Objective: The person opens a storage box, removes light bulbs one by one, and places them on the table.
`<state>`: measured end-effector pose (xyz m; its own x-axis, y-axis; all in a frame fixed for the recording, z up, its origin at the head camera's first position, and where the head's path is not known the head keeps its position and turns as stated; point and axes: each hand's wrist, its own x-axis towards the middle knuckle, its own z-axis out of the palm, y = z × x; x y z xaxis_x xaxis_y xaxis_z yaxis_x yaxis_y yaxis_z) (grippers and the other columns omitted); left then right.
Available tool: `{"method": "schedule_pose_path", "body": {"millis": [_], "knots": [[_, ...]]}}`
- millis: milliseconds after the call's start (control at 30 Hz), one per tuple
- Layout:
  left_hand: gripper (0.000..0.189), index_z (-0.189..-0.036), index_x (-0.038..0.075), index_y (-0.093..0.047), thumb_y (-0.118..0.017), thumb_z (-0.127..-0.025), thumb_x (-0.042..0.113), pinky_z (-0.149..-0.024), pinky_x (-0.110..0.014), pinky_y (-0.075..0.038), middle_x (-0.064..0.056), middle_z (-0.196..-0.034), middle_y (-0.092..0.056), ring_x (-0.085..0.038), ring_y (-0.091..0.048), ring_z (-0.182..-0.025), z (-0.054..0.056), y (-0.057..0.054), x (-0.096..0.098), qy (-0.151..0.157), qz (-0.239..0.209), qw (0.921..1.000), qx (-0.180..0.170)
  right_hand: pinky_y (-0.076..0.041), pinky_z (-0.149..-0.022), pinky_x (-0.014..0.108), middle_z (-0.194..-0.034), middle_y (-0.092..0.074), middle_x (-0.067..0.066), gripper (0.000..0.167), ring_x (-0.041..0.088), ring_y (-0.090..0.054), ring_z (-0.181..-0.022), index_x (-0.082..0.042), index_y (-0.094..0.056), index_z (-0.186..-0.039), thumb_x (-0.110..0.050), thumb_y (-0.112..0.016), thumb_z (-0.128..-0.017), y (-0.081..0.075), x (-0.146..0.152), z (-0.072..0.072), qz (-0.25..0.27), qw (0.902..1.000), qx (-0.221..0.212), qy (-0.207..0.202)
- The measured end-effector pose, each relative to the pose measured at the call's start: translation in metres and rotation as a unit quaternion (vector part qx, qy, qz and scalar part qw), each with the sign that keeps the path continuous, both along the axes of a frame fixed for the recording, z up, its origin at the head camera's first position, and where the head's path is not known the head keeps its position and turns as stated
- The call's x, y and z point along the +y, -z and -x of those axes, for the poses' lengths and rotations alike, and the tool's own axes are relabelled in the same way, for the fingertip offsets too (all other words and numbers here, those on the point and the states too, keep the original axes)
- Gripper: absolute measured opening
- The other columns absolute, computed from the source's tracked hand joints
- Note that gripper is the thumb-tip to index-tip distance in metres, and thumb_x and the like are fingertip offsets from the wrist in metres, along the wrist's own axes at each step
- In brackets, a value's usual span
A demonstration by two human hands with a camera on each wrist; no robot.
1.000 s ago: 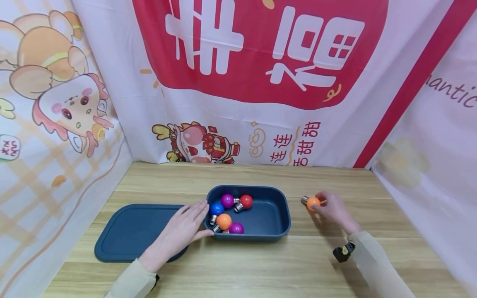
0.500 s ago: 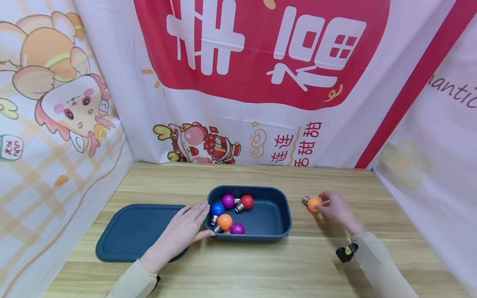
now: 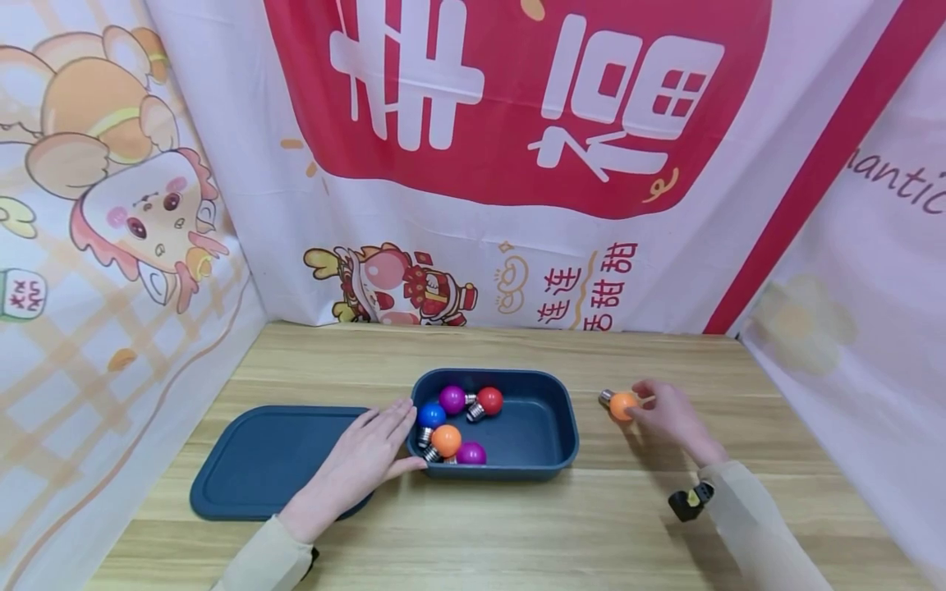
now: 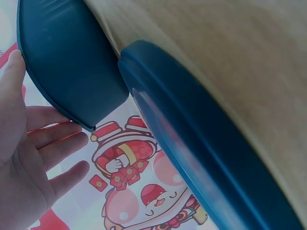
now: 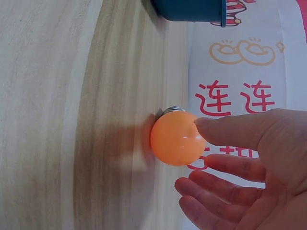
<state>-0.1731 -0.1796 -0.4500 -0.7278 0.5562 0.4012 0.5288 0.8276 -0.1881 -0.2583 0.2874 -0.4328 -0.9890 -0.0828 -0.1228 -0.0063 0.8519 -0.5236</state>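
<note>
My left hand lies with fingers straight at the left end of a dark blue box, its thumb at the near rim. The box has no lid on and holds several round light bulbs. Among them are a blue bulb, a red bulb and an orange bulb. To the right of the box, my right hand pinches the round end of another orange light bulb with thumb and index finger. This bulb lies on its side on the table, metal base pointing left and away.
The flat blue lid lies on the wooden table left of the box, partly under my left forearm. A printed cloth hangs behind the table, with more cloth at both sides.
The view has shifted very slightly. Both hands, the box and the bulbs stay in the same places.
</note>
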Motion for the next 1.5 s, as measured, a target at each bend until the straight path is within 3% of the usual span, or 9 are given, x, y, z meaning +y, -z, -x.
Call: {"method": "schedule_pose_path", "body": {"millis": [167, 433, 633, 1167, 1500], "knots": [[0.078, -0.135, 0.005, -0.061, -0.062, -0.086, 0.064, -0.106, -0.045, -0.05, -0.011, -0.139, -0.062, -0.023, -0.059, -0.13, 0.001, 0.0, 0.0, 0.0, -0.001, 1.0, -0.003, -0.058, -0.087, 0.047, -0.133, -0.058, 0.028, 0.051, 0.037, -0.062, -0.111, 0.002, -0.052, -0.135, -0.024, -0.067, -0.094, -0.007, 0.0, -0.001, -0.002, 0.9999, -0.009, 0.008], [0.078, -0.134, 0.004, -0.062, -0.061, -0.086, 0.065, -0.105, -0.045, -0.051, -0.012, -0.138, -0.063, -0.023, -0.06, -0.129, 0.001, 0.0, 0.0, 0.006, 0.002, 1.0, 0.002, -0.056, -0.09, 0.051, -0.134, -0.058, 0.029, 0.05, 0.04, -0.062, -0.112, 0.004, -0.055, -0.133, -0.022, -0.067, -0.093, -0.018, -0.007, 0.001, -0.021, 0.9995, 0.02, -0.015], [0.077, -0.136, 0.005, -0.06, -0.061, -0.087, 0.064, -0.107, -0.046, -0.049, -0.011, -0.141, -0.061, -0.023, -0.058, -0.132, 0.002, -0.001, 0.0, 0.0, -0.001, 0.9999, -0.014, -0.057, -0.09, 0.05, -0.132, -0.06, 0.028, 0.051, 0.039, -0.063, -0.112, 0.002, -0.057, -0.13, -0.027, -0.07, -0.091, -0.03, -0.02, 0.001, -0.023, 0.9984, 0.037, -0.037], [0.076, -0.136, 0.003, -0.06, -0.063, -0.087, 0.061, -0.107, -0.045, -0.049, -0.013, -0.143, -0.059, -0.025, -0.057, -0.133, 0.0, -0.001, -0.001, 0.009, -0.008, 0.9998, -0.015, -0.06, -0.083, 0.045, -0.113, -0.071, 0.023, 0.036, 0.031, -0.072, -0.094, 0.003, -0.067, -0.116, -0.018, -0.075, -0.088, -0.057, -0.074, 0.003, -0.046, 0.9786, 0.123, -0.158], [0.078, -0.141, 0.005, -0.055, -0.057, -0.09, 0.063, -0.11, -0.045, -0.047, -0.012, -0.148, -0.054, -0.025, -0.054, -0.136, 0.0, -0.002, -0.002, 0.0, 0.006, 0.9991, -0.041, -0.061, -0.083, 0.041, -0.113, -0.071, 0.022, 0.036, 0.031, -0.071, -0.096, 0.004, -0.068, -0.115, -0.018, -0.076, -0.087, -0.064, -0.108, 0.009, -0.005, 0.9666, 0.093, -0.239]]}}
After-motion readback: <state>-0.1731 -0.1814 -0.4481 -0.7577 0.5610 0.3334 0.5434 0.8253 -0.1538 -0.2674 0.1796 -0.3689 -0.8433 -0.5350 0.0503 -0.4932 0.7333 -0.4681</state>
